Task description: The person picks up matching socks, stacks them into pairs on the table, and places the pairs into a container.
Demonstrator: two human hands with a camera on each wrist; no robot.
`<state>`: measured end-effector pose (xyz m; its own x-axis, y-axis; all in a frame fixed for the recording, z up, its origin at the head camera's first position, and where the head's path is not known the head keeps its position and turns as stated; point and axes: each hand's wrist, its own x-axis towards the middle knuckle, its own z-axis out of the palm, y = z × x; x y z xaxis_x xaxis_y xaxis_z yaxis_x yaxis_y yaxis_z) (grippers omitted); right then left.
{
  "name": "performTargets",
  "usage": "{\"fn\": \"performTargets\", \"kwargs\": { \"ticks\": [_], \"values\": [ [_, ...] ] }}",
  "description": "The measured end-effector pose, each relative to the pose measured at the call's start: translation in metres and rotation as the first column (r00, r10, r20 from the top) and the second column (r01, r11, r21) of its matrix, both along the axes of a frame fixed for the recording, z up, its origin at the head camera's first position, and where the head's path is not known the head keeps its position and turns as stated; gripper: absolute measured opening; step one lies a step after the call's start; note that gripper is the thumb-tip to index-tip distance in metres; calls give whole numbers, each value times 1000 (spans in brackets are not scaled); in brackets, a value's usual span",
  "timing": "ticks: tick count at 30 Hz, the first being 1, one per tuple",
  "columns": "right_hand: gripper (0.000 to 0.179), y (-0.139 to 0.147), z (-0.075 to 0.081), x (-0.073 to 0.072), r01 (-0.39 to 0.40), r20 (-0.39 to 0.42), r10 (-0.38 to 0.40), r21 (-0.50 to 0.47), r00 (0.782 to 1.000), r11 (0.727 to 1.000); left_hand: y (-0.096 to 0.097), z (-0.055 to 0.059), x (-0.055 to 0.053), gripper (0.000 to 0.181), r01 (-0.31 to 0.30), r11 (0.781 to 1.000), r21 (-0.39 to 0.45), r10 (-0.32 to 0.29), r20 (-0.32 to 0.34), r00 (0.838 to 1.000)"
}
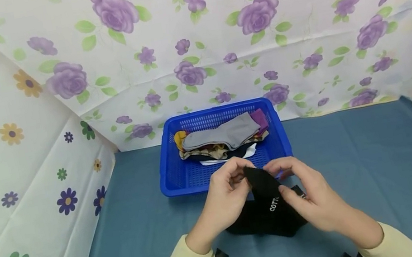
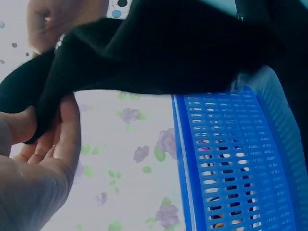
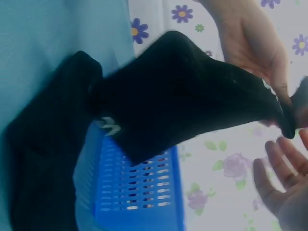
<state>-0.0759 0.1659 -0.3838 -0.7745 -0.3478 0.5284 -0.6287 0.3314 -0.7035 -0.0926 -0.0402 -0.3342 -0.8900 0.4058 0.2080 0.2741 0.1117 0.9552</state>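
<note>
A black sock with white lettering is held up in front of the basket. My left hand pinches one end of it between thumb and fingers, as the left wrist view shows close up. On the other side, my right hand has its thumb against the sock near the lettering. In the right wrist view, the fingers of that hand are loosely spread, a little apart from the cloth. Another black sock lies on the table beneath, partly covered by the raised one in the head view.
Just beyond my hands is a blue plastic basket with slotted walls. Inside lie a grey sock on top and several others, purple, yellow, patterned and white. Blue-grey cloth covers the table; flowered sheets hang behind and at the sides.
</note>
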Motion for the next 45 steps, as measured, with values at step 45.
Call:
{"fn": "performTargets", "kwargs": {
  "ticks": [45],
  "values": [
    [24,16,-38,-15,28,-33,-23,170,999,985,-24,27,-7,29,-76,982,-172,60,-95,994]
  ]
}}
